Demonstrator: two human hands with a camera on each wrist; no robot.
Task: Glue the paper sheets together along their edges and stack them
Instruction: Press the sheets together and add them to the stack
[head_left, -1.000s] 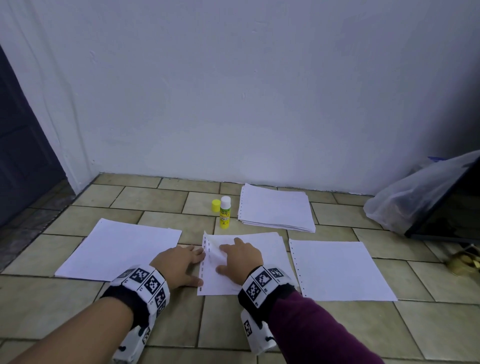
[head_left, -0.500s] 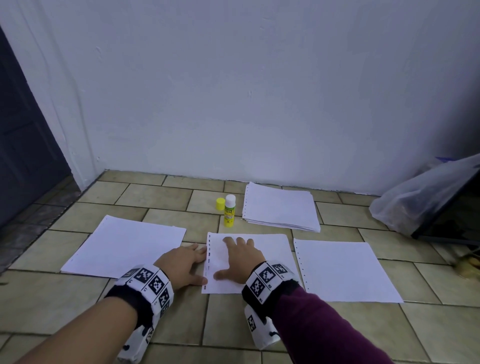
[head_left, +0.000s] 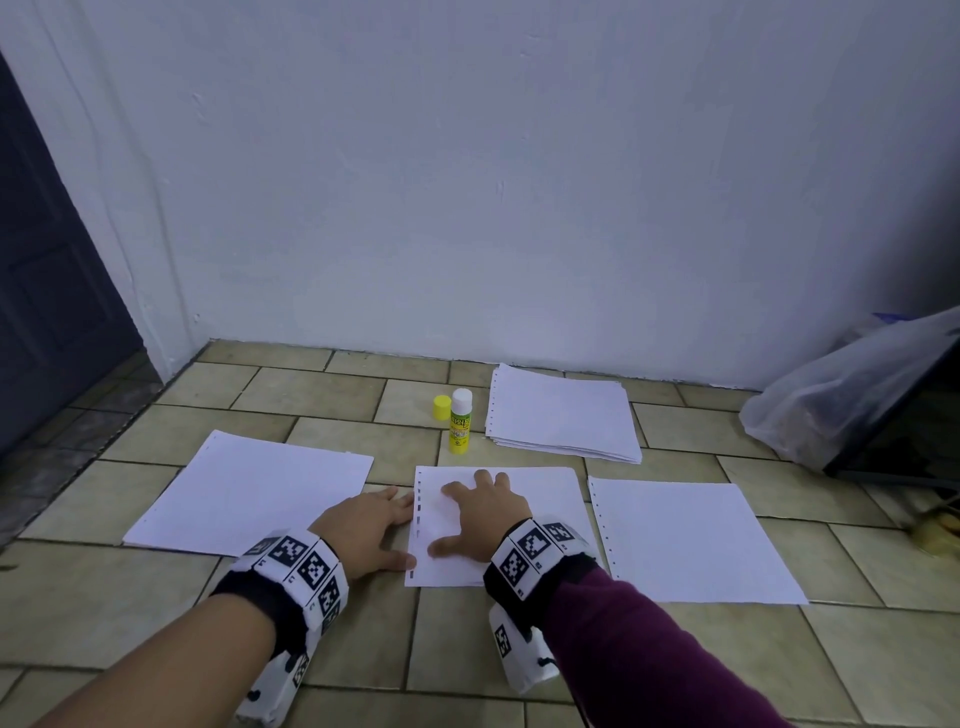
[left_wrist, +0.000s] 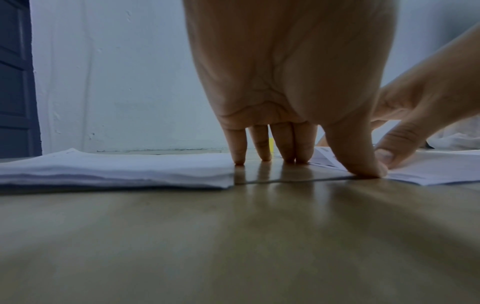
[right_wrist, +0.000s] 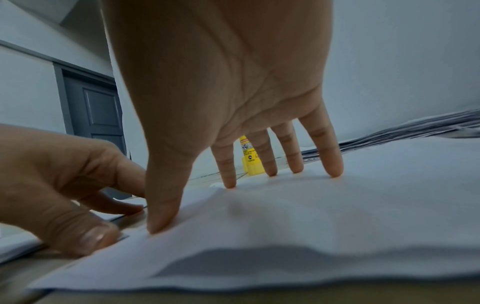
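Observation:
Three white sheets lie side by side on the tiled floor: a left sheet (head_left: 249, 499), a middle sheet (head_left: 545, 509) and a right sheet (head_left: 691, 540). My right hand (head_left: 483, 514) lies spread and flat on the middle sheet (right_wrist: 337, 216), fingertips (right_wrist: 335, 172) pressing it down. My left hand (head_left: 371, 525) rests on the floor just left of that sheet, its thumb (left_wrist: 363, 168) touching the punched left edge, its fingers (left_wrist: 262, 152) straight. An uncapped yellow glue stick (head_left: 460, 422) stands behind the middle sheet, its yellow cap (head_left: 441, 407) beside it. A stack of paper (head_left: 563, 413) lies behind on the right.
A white wall rises close behind the paper. A dark door (head_left: 47, 291) is at the left. A clear plastic bag (head_left: 831, 400) and a dark flat panel (head_left: 904, 431) sit at the right edge. The floor is beige tile (head_left: 426, 644).
My right hand has slid forward along the middle sheet's left part and spread flat. The left hand stays at the sheet's left edge. The head view has shifted slightly.

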